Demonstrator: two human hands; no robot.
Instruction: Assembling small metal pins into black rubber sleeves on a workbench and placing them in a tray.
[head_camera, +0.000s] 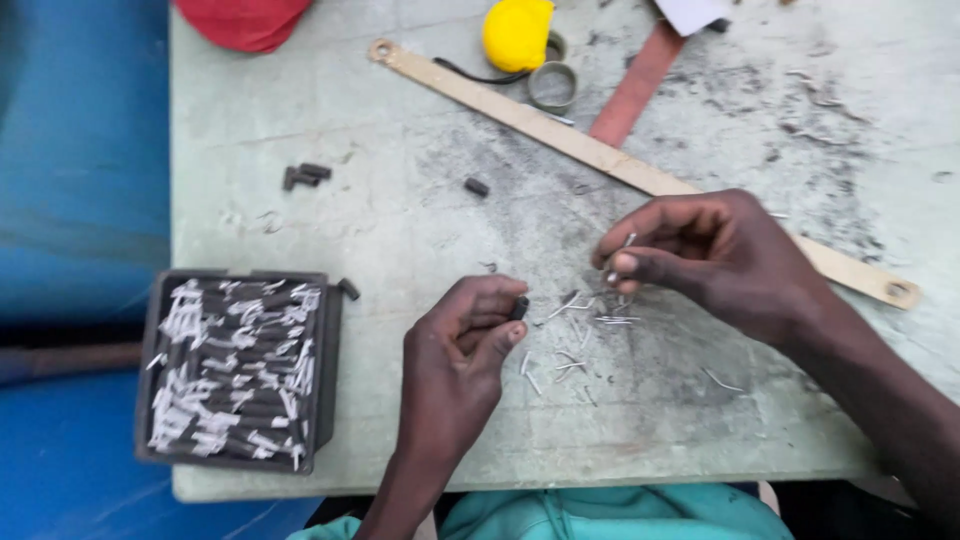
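Left hand (470, 335) pinches a small dark sleeve (519, 307) above the table (400, 230); right hand (700, 250) grips a thin pin (624, 246) just beside it. Judgement: steady both wrists, line pin with sleeve bore. Loose pins (580, 335) lie beneath.

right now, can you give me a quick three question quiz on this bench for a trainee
1. True or false: the left hand pinches a small dark cylindrical piece.
2. What does the right hand hold between its fingers? A) thin metal pin B) ruler C) tape
3. Where does the dark tray of assembled pieces sit relative to the left hand?

Key
1. True.
2. A: a thin metal pin; more loose pins lie on the table.
3. To its left, at the table's near left corner.
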